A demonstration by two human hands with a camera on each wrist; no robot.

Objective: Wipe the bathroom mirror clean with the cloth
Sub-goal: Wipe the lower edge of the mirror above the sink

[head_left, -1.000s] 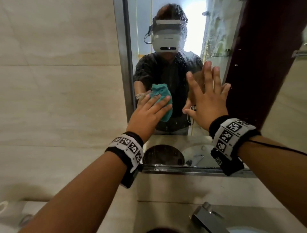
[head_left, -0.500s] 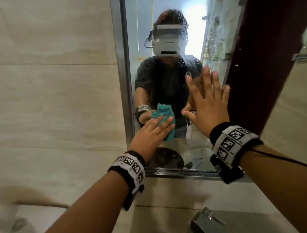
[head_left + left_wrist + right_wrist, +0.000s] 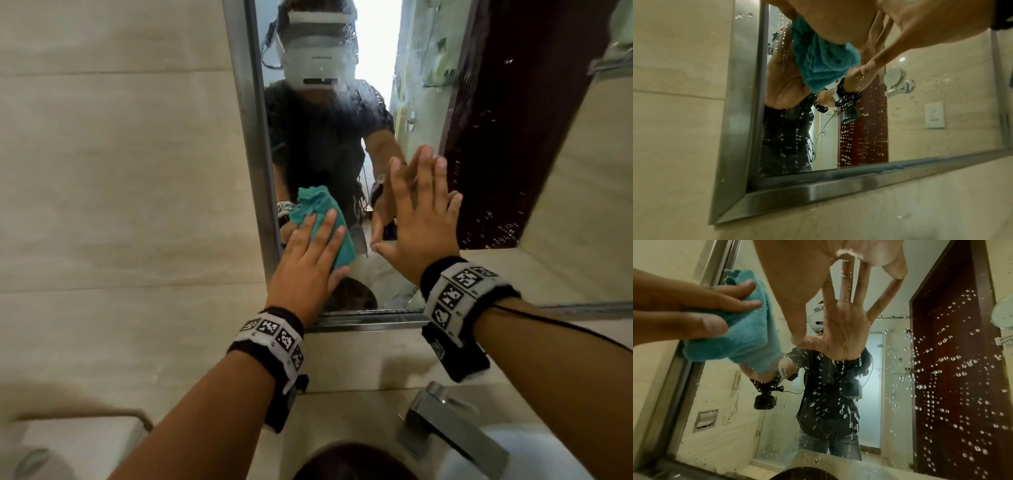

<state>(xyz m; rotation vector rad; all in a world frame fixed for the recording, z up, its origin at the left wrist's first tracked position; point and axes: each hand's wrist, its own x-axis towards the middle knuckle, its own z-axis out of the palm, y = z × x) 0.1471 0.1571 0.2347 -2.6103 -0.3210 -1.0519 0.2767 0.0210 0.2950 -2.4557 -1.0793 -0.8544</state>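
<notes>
A steel-framed mirror (image 3: 479,120) hangs on the tiled wall, its glass speckled with water drops (image 3: 941,386). My left hand (image 3: 308,260) presses a folded teal cloth (image 3: 317,209) flat against the glass near the lower left corner, fingers straight over it. The left wrist view shows the cloth (image 3: 818,60) bunched under the palm (image 3: 838,21), above the frame's bottom edge. My right hand (image 3: 421,212) lies flat on the glass to the right of the cloth, fingers spread. In the right wrist view the cloth (image 3: 744,331) sits under the left fingers (image 3: 694,305).
The mirror's steel frame (image 3: 253,137) borders beige wall tiles (image 3: 120,171) on the left. Below the mirror stand a chrome tap (image 3: 445,425) and a white basin (image 3: 513,455). A white object (image 3: 68,442) sits at the lower left.
My left hand has slid the cloth down the left side of the mirror, closer to the bottom frame. The right hand has stayed flat on the glass.
</notes>
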